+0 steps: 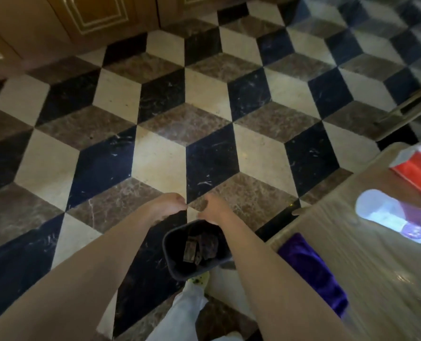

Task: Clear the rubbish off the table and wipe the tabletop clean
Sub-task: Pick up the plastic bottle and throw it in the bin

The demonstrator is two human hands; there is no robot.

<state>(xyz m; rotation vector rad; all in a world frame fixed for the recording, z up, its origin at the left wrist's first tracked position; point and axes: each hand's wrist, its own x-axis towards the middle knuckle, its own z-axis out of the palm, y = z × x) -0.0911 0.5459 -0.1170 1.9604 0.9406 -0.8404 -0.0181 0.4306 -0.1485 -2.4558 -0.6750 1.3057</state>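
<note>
Both hands reach over a dark bin [195, 249] on the tiled floor, just left of the bench [376, 279]. The left hand [166, 206] has its fingers curled together; whether they pinch anything is unclear. The right hand [213, 209] seems to grip the bin's far rim, fingers bent. Rubbish already lies in the bin. Better to let go low over the opening, steady the rim, then turn right to the purple cloth [312, 271] at the bench's near edge.
</note>
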